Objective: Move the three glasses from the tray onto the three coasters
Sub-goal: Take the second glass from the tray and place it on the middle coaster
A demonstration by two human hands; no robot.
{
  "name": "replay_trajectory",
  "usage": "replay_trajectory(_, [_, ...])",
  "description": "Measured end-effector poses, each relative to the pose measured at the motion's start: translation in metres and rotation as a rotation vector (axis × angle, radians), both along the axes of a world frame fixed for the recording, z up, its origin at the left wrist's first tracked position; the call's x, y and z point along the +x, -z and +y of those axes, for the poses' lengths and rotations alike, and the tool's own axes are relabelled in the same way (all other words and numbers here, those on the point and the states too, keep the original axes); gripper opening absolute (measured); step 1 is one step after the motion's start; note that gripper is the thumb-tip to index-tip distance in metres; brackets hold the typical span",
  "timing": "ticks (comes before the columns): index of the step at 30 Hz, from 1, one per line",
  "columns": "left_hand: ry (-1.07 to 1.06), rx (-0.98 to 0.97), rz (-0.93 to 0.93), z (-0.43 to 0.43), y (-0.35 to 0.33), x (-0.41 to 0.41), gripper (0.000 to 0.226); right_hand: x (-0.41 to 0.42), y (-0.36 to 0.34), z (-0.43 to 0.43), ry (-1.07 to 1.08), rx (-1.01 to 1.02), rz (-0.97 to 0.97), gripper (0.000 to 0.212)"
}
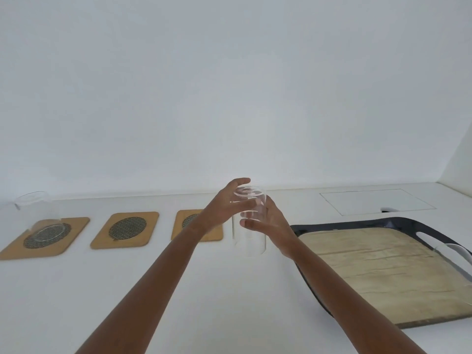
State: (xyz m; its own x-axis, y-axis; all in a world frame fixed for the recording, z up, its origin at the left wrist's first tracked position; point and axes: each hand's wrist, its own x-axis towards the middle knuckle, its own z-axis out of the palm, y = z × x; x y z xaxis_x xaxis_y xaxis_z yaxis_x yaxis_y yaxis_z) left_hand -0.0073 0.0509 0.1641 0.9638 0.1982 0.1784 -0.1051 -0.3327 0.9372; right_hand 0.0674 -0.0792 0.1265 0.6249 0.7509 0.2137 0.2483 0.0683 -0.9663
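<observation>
Both hands meet around a clear glass [249, 221] held upright between the coasters and the tray: the left hand [226, 208] curls over its upper part from the left with fingers wrapped on the wall, and the right hand [268, 222] grips it from the right, thumb across the front. Whether its base touches the white surface [178, 290] is hard to tell — the glass is nearly invisible there. A second glass [38, 215] stands on the left coaster [46, 236], its outline faint. The middle coaster [125, 229] is bare; the right coaster [196, 228] is partly hidden behind the left forearm. On the dark tray [319, 224], lined with a beige mat, a third glass [454, 261] sits at the right edge — cut off by the frame.
</observation>
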Motion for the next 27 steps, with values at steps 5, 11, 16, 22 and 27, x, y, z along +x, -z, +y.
replay_trajectory(5, [-0.099,-0.035,-0.061,0.032,0.004,-0.028,0.055,-0.02,-0.002,0.037,-0.108,-0.024,0.033,0.057])
replay_trajectory(11, [-0.354,0.07,-0.117,0.06,0.019,-0.052,0.067,-0.052,0.008,0.09,0.097,-0.027,-0.111,0.063])
replay_trajectory(16, [-0.417,0.153,-0.114,0.09,0.03,-0.065,0.062,-0.073,0.016,0.129,0.166,0.011,-0.158,0.077])
replay_trajectory(22, [-0.464,0.093,-0.148,0.127,0.04,-0.088,0.048,-0.078,0.016,0.173,0.118,-0.015,-0.138,0.078])
replay_trajectory(27, [-0.673,0.154,-0.101,0.162,0.08,-0.111,0.05,-0.074,0.013,0.203,-0.068,0.049,0.086,0.069])
